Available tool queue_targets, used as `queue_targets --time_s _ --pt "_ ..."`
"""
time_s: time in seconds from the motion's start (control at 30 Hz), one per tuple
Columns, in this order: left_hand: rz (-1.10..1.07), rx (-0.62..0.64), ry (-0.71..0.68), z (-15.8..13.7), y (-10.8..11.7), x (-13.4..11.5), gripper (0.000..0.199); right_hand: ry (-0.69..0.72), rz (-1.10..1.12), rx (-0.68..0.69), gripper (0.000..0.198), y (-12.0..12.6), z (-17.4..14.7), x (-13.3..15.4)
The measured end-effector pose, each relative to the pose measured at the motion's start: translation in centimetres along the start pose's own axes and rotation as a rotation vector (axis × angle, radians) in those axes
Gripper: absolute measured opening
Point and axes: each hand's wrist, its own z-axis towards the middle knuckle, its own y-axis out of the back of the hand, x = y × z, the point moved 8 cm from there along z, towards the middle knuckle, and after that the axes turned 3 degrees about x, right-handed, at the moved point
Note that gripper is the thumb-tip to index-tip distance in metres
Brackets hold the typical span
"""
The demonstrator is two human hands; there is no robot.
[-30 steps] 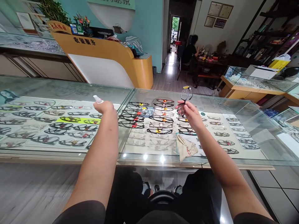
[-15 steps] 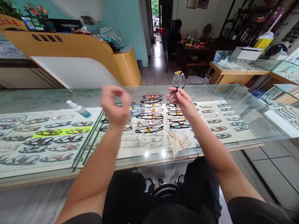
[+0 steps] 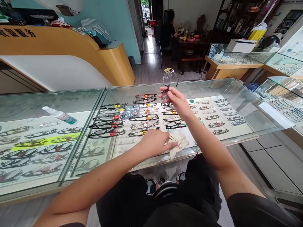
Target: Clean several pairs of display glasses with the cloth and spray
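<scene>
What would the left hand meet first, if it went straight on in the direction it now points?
Most likely the beige cloth: the left hand points toward it and its thumb overlaps it in the view, though whether they already touch is unclear.

Bright doorway (image 3: 145, 12), glaring floor (image 3: 151, 44), dim shelves (image 3: 233, 19)

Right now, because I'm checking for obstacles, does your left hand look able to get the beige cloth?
Probably yes: the left hand is at the beige cloth, and nothing visible blocks it.
</scene>
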Motion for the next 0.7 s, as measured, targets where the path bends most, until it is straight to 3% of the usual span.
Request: queue_targets --time_s 0.13,0.27,0.4,0.53,0.7 --pt "-0.01 0.105 0.094 -0.2 -0.9 0.2 0.087 -0.006 -0.012 0.0 0.044 -0.2 0.0 0.0" --pt "-0.107 0.094 0.051 -0.3 -1.3 0.0 0.058 -0.017 -0.001 0.003 0.046 -0.4 0.0 -0.1" --pt "-0.31 0.109 -0.005 -0.4 -1.8 -0.3 0.033 -0.014 0.011 -0.002 0.046 -0.3 -0.1 -0.1" --pt "-0.574 0.139 -0.072 -0.5 -1.5 -0.1 0.028 -0.02 0.023 -0.002 0.047 -0.2 -0.2 -0.1" --pt "-1.041 0.171 -0.087 -0.3 -0.1 2.0 0.036 -0.018 0.007 -0.025 0.048 0.2 -0.1 0.1"
